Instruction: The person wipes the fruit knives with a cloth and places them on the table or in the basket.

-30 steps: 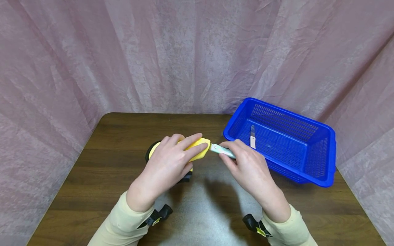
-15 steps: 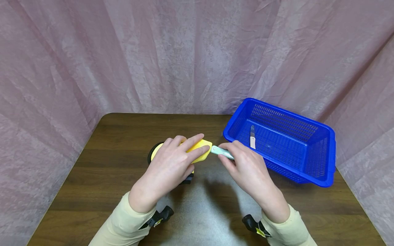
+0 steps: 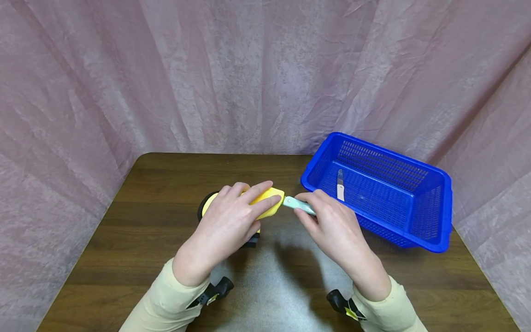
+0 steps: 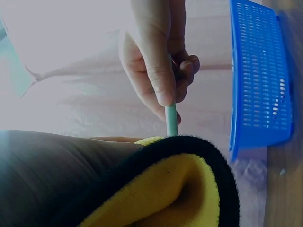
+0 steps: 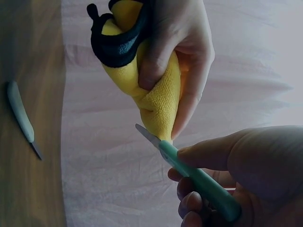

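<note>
Mint-handled knife (image 5: 199,182) in your right hand (image 3: 338,226), held over the table (image 3: 166,193), left of the blue basket (image 3: 381,161). Fingers and thumb grip the handle. Blade meets the black-edged yellow cloth (image 5: 163,106), which your left hand (image 3: 232,216) grasps. Step looks like wiping the blade. Next move probably calls for a steady pull, edge kept off your fingertips. White-handled knife (image 3: 340,185) lies in the basket. Another knife (image 5: 20,111) rests on the wood, right wrist view; you can't pick it out in the head view. Cloth hides part of the blade; whether it wraps both faces, can't tell. Left wrist view shows only the handle.
</note>
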Motion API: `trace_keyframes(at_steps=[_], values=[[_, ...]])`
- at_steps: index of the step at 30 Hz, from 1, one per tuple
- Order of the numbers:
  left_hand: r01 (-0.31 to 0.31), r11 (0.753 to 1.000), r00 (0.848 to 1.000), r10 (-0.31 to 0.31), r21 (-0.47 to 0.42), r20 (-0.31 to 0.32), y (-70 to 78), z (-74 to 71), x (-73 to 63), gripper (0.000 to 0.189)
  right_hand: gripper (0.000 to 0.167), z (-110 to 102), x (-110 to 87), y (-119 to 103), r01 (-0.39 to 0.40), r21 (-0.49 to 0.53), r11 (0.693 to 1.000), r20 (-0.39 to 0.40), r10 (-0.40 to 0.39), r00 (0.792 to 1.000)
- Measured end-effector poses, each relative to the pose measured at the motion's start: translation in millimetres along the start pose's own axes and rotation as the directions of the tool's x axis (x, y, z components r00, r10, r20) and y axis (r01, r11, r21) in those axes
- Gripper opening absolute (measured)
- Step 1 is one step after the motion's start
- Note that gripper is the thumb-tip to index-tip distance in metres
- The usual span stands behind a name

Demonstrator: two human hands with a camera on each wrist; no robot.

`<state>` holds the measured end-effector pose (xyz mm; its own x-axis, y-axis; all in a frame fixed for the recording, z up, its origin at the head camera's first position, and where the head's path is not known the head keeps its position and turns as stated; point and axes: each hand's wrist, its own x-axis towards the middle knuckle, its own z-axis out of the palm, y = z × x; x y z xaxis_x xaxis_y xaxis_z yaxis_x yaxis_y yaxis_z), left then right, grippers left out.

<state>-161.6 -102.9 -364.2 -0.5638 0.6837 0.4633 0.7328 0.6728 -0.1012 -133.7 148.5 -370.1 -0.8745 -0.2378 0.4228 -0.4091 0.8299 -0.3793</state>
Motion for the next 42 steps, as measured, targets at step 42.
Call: trace_keyframes(at_steps=[42], values=[[0.076,0.997,0.997,-0.076,-0.035,-0.022,-25.7,-3.6,-4.9,0.061,0.014,-5.3,-1.3,-0.7,-0.009,0.016,1.000,-0.021,0.009,1.000]])
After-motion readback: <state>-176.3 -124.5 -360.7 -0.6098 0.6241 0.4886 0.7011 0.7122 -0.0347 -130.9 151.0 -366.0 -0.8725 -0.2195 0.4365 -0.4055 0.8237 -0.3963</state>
